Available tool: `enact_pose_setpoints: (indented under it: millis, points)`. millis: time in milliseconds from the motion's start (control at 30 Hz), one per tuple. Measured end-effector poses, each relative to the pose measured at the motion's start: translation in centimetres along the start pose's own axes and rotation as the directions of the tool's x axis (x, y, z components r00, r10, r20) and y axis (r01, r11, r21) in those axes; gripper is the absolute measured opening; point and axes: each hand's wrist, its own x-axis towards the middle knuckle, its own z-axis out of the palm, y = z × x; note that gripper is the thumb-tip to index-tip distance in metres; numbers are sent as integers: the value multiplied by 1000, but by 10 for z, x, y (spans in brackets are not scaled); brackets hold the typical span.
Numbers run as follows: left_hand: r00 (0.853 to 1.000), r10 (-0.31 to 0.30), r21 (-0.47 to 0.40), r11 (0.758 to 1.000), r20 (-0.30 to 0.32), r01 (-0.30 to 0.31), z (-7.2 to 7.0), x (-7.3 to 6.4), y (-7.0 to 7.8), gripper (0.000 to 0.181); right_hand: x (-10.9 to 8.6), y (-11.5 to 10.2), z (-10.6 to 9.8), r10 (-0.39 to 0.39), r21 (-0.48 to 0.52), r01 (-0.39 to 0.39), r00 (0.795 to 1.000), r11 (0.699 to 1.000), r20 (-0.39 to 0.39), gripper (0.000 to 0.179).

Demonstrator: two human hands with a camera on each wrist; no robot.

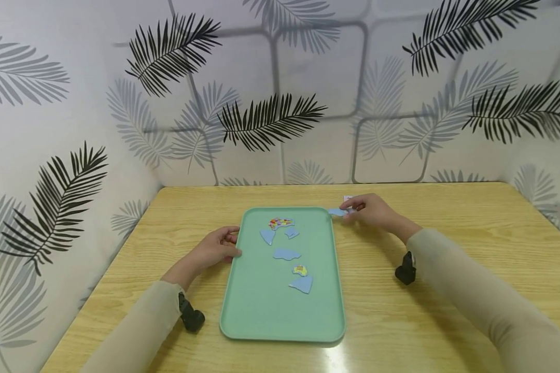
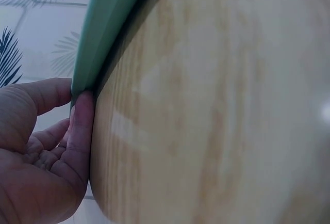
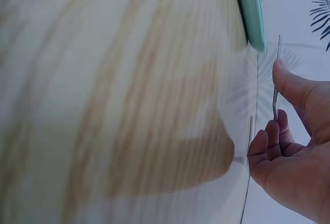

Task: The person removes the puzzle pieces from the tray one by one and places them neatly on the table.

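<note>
My left hand (image 1: 214,247) grips the left rim of a light green tray (image 1: 280,316), thumb and fingers at its edge. In the left wrist view the same hand (image 2: 49,146) meets the tray wall (image 2: 105,25). Just past the tray's upper right corner, my right hand (image 1: 371,210) pinches a thin light-blue puzzle piece (image 1: 337,212), raised off the table. The right wrist view shows that piece (image 3: 275,97) edge-on between thumb and fingers of the hand (image 3: 299,157). A pale piece (image 1: 347,198) lies behind these fingers, partly hidden.
Several flat pieces lie apart on the tray: a multicoloured one (image 1: 280,223), a yellow one (image 1: 301,270), and blue ones such as the middle one (image 1: 287,254) and the lowest one (image 1: 302,284). The wooden table (image 1: 448,259) ends at a leaf-patterned wall (image 1: 317,150).
</note>
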Motion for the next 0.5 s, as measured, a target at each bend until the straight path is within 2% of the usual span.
enact_pose_setpoints:
  millis: [200,500]
  points:
    - [1000,2,2,1000,4,-2,0,1,0,65,1,11,-9,31,-15,-31,999,999,-16,30]
    - [1000,10,2,1000,8,-10,-1,1,-2,65,-3,16,-23,58,-17,-57,998,998,8,33]
